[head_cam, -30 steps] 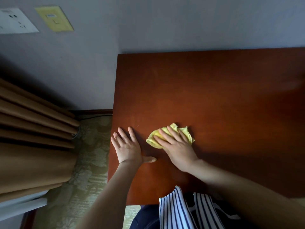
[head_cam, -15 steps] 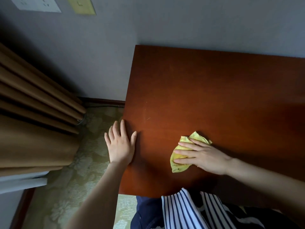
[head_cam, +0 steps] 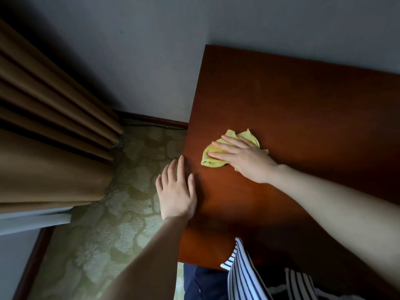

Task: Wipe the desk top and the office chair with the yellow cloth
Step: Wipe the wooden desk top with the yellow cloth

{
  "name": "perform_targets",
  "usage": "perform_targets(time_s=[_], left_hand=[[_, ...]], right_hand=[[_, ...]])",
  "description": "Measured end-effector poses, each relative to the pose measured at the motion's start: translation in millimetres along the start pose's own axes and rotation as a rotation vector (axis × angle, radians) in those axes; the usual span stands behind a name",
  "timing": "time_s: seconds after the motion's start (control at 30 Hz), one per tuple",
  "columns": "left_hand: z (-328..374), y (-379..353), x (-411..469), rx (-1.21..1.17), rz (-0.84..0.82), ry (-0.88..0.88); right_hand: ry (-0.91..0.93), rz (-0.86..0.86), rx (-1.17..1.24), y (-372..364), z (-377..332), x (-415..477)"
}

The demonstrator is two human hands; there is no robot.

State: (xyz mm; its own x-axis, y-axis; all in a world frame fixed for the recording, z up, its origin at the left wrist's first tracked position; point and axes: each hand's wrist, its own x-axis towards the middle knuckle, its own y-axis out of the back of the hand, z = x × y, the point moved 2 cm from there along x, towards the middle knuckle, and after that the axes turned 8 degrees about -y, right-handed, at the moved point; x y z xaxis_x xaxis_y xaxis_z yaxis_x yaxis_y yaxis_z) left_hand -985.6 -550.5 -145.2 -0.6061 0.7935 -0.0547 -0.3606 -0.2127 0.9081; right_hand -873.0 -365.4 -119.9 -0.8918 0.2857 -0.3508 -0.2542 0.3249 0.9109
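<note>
Right hand [head_cam: 244, 158] is flat on the yellow cloth [head_cam: 213, 158], fingers straight and spread, palm pressing it down rather than gripping it. The cloth lies bunched on the desk top [head_cam: 303, 100], out at nine o'clock on the board and just inside its left edge. Left hand [head_cam: 175, 191] sits at seven o'clock from the cloth, also flat and loose-fingered, resting across that same edge and holding nothing (a brace, by the look of it). Over at nine o'clock in the view hangs the brown curtain [head_cam: 43, 126], with patterned carpet [head_cam: 121, 213] below. Progress? Mid-wipe on the desk, I'd say: the wood shows no clear line between wiped and unwiped. The far stretch towards one o'clock looks like it's to come. No office chair in view, so that half seems wholly ahead.
</note>
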Motion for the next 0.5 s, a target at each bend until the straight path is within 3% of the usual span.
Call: perform_targets(time_s=[0.27, 0.33, 0.5], left_hand=[[-3, 0, 0, 0.004, 0.01, 0.019], [-2, 0, 0, 0.005, 0.016, 0.02], [-4, -2, -1, 0.018, 0.012, 0.018]], right_hand=[[-0.399, 0.27, 0.095, 5, -37, 55], [-0.386, 0.326, 0.089, -4, -45, 49], [-0.137, 0.308, -0.025, -27, -38, 7]])
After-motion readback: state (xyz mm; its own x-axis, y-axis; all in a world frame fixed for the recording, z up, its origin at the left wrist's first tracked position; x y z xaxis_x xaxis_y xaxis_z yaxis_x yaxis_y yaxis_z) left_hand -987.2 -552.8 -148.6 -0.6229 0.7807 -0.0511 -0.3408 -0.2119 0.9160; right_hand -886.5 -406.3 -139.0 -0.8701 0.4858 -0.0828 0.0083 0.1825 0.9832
